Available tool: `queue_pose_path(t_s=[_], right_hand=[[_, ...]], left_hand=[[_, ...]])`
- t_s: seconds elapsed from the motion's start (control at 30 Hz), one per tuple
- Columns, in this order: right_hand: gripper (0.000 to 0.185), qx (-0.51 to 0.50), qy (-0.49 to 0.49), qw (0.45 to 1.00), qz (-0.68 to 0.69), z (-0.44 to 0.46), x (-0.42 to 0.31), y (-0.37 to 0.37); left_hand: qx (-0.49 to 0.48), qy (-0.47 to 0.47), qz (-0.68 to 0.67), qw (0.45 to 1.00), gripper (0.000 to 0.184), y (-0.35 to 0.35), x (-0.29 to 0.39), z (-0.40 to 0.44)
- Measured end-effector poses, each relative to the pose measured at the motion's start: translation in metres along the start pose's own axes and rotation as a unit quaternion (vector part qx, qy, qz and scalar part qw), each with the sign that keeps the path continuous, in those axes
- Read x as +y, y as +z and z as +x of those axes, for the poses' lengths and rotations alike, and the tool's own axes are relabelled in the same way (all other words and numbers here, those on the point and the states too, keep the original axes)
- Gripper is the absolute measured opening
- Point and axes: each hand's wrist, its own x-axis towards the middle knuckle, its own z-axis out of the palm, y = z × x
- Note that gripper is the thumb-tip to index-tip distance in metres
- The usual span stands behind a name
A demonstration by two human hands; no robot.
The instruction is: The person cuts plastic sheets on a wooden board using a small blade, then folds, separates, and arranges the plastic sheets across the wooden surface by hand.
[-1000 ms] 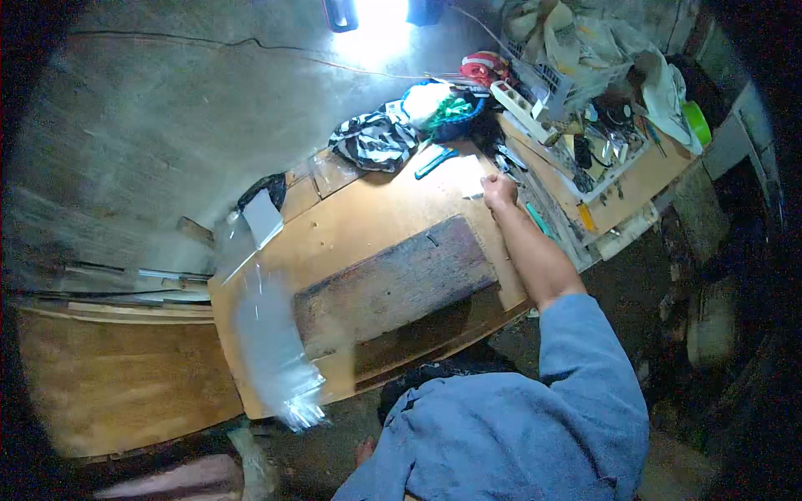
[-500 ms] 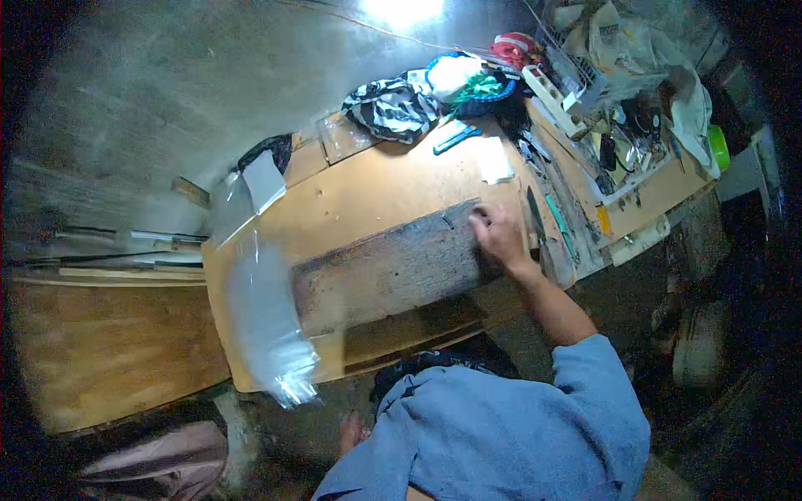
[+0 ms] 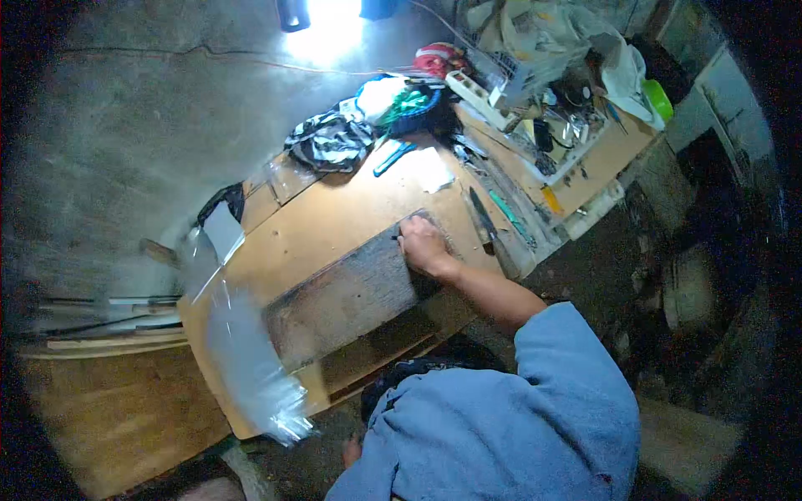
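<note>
On the worktable (image 3: 322, 225) lies a long, worn dark board (image 3: 338, 292). My right hand (image 3: 422, 246) rests at the board's far right end, fingers curled in and thumb side down. At its fingertips shows a small dark piece (image 3: 395, 237), too small to name. My left hand (image 3: 352, 451) hangs low beside the table's near edge, mostly hidden by the blue shirt, so its fingers cannot be made out. Left of the board, a stack of clear plastic bags (image 3: 251, 363) drapes over the table edge.
A blue-handled cutter (image 3: 393, 159) and white paper (image 3: 432, 169) lie beyond the board. A knife (image 3: 482, 213) and a green tool (image 3: 505, 209) are to the right. Behind are a blue basket (image 3: 418, 117), a black-and-white cloth (image 3: 332, 142) and a power strip (image 3: 480, 100).
The view has turned, so the table sits further left and lower. My right hand has moved left over the board's end, and its fingers have closed at the small dark piece.
</note>
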Motion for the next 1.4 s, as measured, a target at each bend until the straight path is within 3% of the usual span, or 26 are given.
queue_pose_path(t_s=[0.17, 0.23, 0.3, 0.37, 0.43, 0.5, 0.53, 0.6, 0.77, 0.83, 0.87, 0.93, 1.0, 1.1, 1.17, 1.2, 1.27, 1.4], right_hand=[[0.019, -0.012, 0.026, 0.999, 0.035, -0.014, 0.008, -0.034], [0.018, 0.044, 0.104, 0.988, 0.108, -0.02, 0.014, -0.073], [0.016, 0.181, 0.069, 0.967, 0.164, -0.025, 0.065, -0.076], [0.014, 0.231, 0.207, 0.939, 0.147, -0.036, 0.085, -0.117], [0.015, 0.31, 0.209, 0.919, 0.124, -0.05, 0.152, -0.126], [0.016, 0.321, 0.317, 0.885, 0.114, -0.064, 0.192, -0.15], [0.017, 0.381, 0.292, 0.871, 0.101, -0.073, 0.237, -0.135], [0.019, 0.388, 0.31, 0.858, 0.128, -0.087, 0.232, -0.155], [0.02, 0.337, 0.297, 0.863, 0.231, -0.095, 0.259, -0.124], [0.016, 0.318, 0.279, 0.868, 0.26, -0.092, 0.258, -0.113], [0.016, 0.318, 0.279, 0.868, 0.262, -0.091, 0.259, -0.111], [0.011, 0.254, 0.238, 0.926, 0.148, -0.086, 0.236, -0.116], [0.008, 0.273, 0.195, 0.922, 0.193, -0.082, 0.223, -0.114], [0.011, 0.21, 0.196, 0.949, 0.127, -0.079, 0.231, -0.102], [0.011, 0.203, 0.119, 0.971, -0.029, -0.08, 0.236, -0.096], [0.011, 0.203, 0.118, 0.972, -0.029, -0.079, 0.23, -0.099], [0.013, 0.099, 0.201, 0.972, -0.063, -0.079, 0.219, -0.104], [0.016, 0.031, 0.229, 0.965, -0.122, -0.076, 0.219, -0.097]], left_hand=[[0.006, 0.016, 0.07, 0.997, 0.05, -0.005, 0.002, 0.011], [0.007, 0.02, 0.09, 0.996, 0.052, -0.006, 0.002, 0.017], [0.007, 0.023, 0.107, 0.994, 0.054, -0.008, 0.002, 0.022], [0.007, 0.026, 0.124, 0.992, 0.056, -0.008, 0.006, 0.023], [0.008, 0.028, 0.14, 0.99, 0.058, -0.009, 0.014, 0.02], [0.008, 0.03, 0.156, 0.987, 0.06, -0.011, 0.012, 0.027], [0.009, 0.031, 0.163, 0.986, 0.061, -0.012, 0.013, 0.027], [0.009, 0.032, 0.177, 0.984, 0.063, -0.013, 0.019, 0.022], [-0.004, 0.028, 0.227, 0.974, 0.068, -0.019, 0.019, 0.02], [0.039, 0.038, 0.228, 0.972, 0.07, -0.016, 0.012, 0.022], [0.109, 0.051, 0.193, 0.974, 0.072, -0.013, 0.009, 0.024], [0.072, 0.032, 0.2, 0.977, 0.072, -0.021, 0.028, 0.01], [0.034, 0.012, 0.205, 0.978, 0.072, -0.02, 0.026, 0.009], [0.025, 0.024, 0.198, 0.98, 0.07, -0.015, 0.012, 0.016], [0.023, 0.03, 0.188, 0.981, 0.069, -0.015, 0.009, 0.017], [0.023, 0.031, 0.183, 0.982, 0.069, -0.014, 0.004, 0.02], [0.022, 0.034, 0.177, 0.983, 0.068, -0.011, -0.003, 0.026], [0.02, 0.037, 0.167, 0.985, 0.066, -0.009, -0.008, 0.025]])
